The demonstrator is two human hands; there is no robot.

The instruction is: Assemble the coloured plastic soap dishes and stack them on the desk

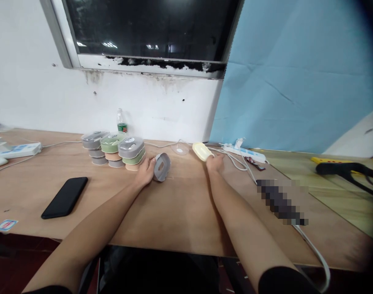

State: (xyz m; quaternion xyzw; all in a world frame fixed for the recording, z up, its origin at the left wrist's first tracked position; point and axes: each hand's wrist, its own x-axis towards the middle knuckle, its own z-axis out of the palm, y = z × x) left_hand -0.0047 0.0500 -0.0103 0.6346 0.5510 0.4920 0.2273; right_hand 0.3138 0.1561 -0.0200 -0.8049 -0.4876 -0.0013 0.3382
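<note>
My left hand (146, 171) grips a round grey container (161, 166), tipped on its edge on the wooden table (180, 212). My right hand (215, 162) holds a pale yellow lid-like piece (201, 151) just above the table. A clear plastic lid (179, 148) lies between the two. To the left of my left hand stand stacks of small round containers (114, 150) in grey, green and peach, with clear lids.
A black phone (65, 197) lies at the table's left. White power strips sit at far left (16, 150) and behind my right hand (243, 151), with cables running right. A small bottle (121, 121) stands by the wall. A black and yellow tool (348, 169) lies far right.
</note>
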